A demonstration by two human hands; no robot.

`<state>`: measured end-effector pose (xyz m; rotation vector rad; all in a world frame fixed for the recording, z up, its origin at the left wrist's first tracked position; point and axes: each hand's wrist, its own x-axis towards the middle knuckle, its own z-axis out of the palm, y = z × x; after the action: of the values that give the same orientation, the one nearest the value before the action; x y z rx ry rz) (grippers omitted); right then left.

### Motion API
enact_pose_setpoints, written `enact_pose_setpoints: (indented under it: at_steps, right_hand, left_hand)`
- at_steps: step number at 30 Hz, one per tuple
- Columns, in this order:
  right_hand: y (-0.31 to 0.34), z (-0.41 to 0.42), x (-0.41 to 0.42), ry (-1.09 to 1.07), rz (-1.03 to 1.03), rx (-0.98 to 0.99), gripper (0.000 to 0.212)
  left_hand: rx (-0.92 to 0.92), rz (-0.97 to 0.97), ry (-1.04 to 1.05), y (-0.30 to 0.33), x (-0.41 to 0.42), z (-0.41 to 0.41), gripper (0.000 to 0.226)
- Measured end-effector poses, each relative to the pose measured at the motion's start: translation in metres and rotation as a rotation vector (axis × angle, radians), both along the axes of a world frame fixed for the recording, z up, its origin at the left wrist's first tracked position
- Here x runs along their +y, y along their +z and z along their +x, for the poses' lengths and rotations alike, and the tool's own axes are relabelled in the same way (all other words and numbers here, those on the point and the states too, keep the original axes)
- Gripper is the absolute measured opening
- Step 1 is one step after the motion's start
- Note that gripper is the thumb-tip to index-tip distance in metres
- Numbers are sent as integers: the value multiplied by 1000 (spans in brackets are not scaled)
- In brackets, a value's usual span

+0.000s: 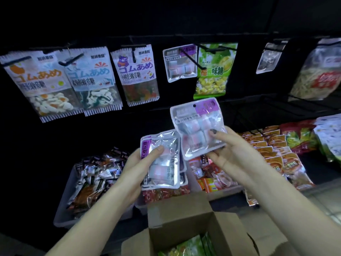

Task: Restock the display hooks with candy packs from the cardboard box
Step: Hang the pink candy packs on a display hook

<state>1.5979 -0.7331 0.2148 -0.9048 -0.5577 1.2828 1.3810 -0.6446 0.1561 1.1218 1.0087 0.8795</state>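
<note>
Head view. Right grip pinches the lower corner of one pack, raised below the hook; left grip clasps a stack above the box. Packs look light, limp, slick; best held near the punched hole.

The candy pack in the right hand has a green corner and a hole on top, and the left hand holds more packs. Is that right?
Almost. The head view shows the corner of the candy pack in the right hand is purple, not green. It does have a hole on top, and the left hand does hold more packs.
</note>
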Motion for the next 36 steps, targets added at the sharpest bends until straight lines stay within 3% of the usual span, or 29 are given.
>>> enact_pose_setpoints:
  at_steps: [3,6,14,32,36]
  right_hand:
    - [26,12,19,-17,60,16,24]
    - [40,27,38,-59,101,14,19]
    - [37,42,58,-108,112,-16,22]
    - [34,39,84,-120,107,-2,18]
    - [33,43,107,-132,63,-6,30]
  left_hand:
    - [-18,43,32,7,14,11,51]
    - [-69,24,25,2,25,18,35]
    - [-66,47,-36,1,31,34,23]
    - [-86,35,-3,9,32,41,23]
    - [-87,35,-9,9,32,39,23]
